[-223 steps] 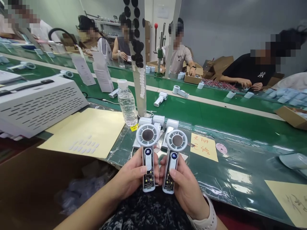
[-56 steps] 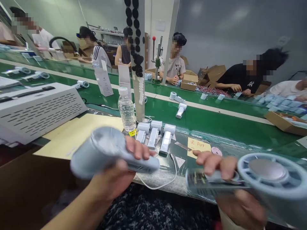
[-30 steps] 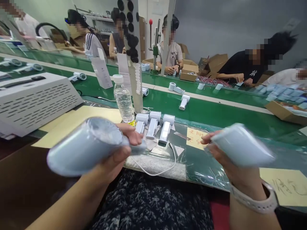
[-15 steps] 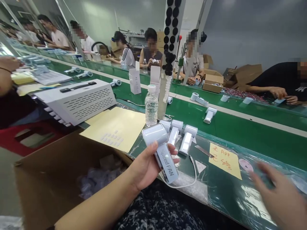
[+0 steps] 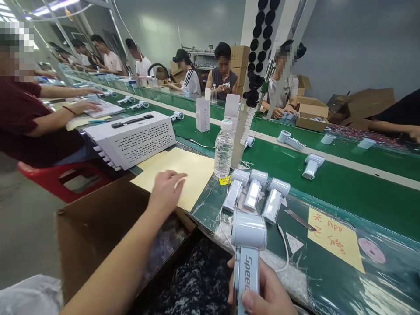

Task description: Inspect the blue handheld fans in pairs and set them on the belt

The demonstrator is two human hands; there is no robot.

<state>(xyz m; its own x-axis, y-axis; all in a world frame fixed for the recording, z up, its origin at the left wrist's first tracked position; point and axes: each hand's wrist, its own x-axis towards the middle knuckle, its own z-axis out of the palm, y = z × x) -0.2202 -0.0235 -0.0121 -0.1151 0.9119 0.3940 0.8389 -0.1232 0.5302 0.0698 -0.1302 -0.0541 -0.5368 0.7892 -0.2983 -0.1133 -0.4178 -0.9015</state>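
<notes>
My right hand [image 5: 267, 288], near the bottom edge, is wrapped round the handle of a pale blue handheld fan [image 5: 249, 232] marked "Speed". The fan stands nearly upright, its round head at the top. My left hand [image 5: 166, 189] is over the yellow paper sheet [image 5: 197, 168], fingers bent and thumb near the index finger in a pinch. Whatever lies between those fingertips is too small to make out, and the hand covers that part of the sheet. Just beyond the held fan, several similar fans [image 5: 256, 188] lie side by side on the table.
A water bottle [image 5: 224, 151] stands by the post [image 5: 244, 127]. Left of it are a white slotted box [image 5: 134, 140] and a cardboard box [image 5: 88, 227]. A white cable [image 5: 286, 249], metal ruler [image 5: 300, 220] and handwritten note [image 5: 334, 236] lie right. Co-workers sit along the green conveyor belt [image 5: 344, 168].
The fan has passed from my left hand to my right hand. My left hand has moved left onto the yellow sheet, over the small white pieces seen earlier. The view has turned left.
</notes>
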